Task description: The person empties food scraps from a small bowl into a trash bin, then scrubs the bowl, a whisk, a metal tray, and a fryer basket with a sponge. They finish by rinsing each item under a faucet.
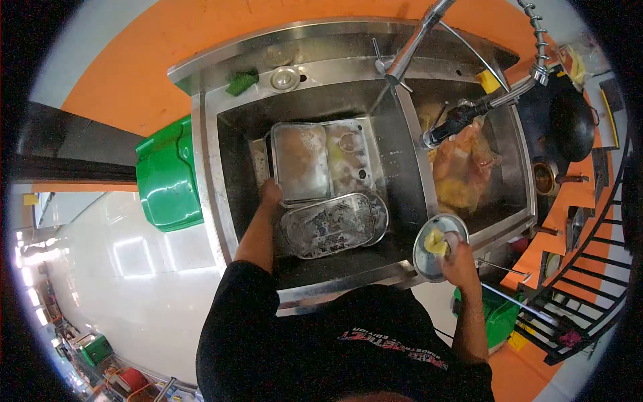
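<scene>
In the left sink basin, my left hand (271, 193) is closed at the near left corner of a rectangular metal tray (300, 161) with cloudy water in it. Its fingertips are partly hidden. A second metal tray (351, 157) lies under its right side, and a clear lidded tray (328, 228) with printed marks rests nearer to me. Over the sink's front rim, my right hand (459, 261) grips a yellow sponge (436, 242) against a round, shallow metal dish (429, 264), which is tilted towards me.
The right basin holds raw meat (462, 164) under a black spray head (439, 136). A drain strainer (284, 79) and green scouring pad (242, 83) lie on the back ledge. A green bin (171, 177) stands left; a wok (573, 124) sits far right.
</scene>
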Demonstrator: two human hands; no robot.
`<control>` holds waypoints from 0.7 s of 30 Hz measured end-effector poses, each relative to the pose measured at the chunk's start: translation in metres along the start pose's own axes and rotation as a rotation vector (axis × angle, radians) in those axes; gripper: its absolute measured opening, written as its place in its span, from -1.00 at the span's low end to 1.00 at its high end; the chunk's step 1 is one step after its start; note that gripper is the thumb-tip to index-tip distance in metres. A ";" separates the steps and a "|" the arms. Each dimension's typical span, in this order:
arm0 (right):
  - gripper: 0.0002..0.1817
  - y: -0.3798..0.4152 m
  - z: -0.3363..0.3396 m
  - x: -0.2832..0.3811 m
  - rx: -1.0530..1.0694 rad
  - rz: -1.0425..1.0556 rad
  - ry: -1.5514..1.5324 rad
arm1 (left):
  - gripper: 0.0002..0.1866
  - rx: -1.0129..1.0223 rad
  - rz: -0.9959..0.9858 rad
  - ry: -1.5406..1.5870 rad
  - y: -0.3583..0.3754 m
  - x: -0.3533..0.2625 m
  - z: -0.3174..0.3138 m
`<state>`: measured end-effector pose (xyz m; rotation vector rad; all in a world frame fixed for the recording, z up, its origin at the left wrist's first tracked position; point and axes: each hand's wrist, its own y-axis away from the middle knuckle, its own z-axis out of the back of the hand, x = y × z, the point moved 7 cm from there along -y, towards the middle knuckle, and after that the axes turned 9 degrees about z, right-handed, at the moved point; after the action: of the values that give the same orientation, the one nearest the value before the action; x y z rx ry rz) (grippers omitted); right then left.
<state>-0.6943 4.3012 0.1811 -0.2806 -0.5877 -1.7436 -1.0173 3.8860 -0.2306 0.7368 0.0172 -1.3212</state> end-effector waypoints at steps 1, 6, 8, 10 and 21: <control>-0.59 0.001 0.000 -0.001 0.011 -0.017 -0.006 | -0.65 -0.001 0.001 0.000 0.008 -0.012 0.018; -0.60 0.001 -0.003 -0.004 0.027 -0.007 0.024 | -0.66 0.048 -0.104 0.059 0.061 -0.100 0.114; -0.59 -0.001 -0.005 -0.006 0.046 -0.008 0.034 | -0.66 0.034 -0.111 0.088 0.072 -0.118 0.135; -0.55 -0.003 -0.012 -0.016 0.064 -0.018 0.046 | -0.67 0.022 -0.121 0.115 0.078 -0.130 0.151; -0.51 -0.003 -0.069 -0.073 0.131 -0.106 0.195 | -0.67 -0.287 -0.341 0.022 0.158 -0.151 0.225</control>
<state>-0.6698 4.3268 0.0866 0.0135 -0.5795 -1.8004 -1.0087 3.9145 0.0812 0.5162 0.3574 -1.5930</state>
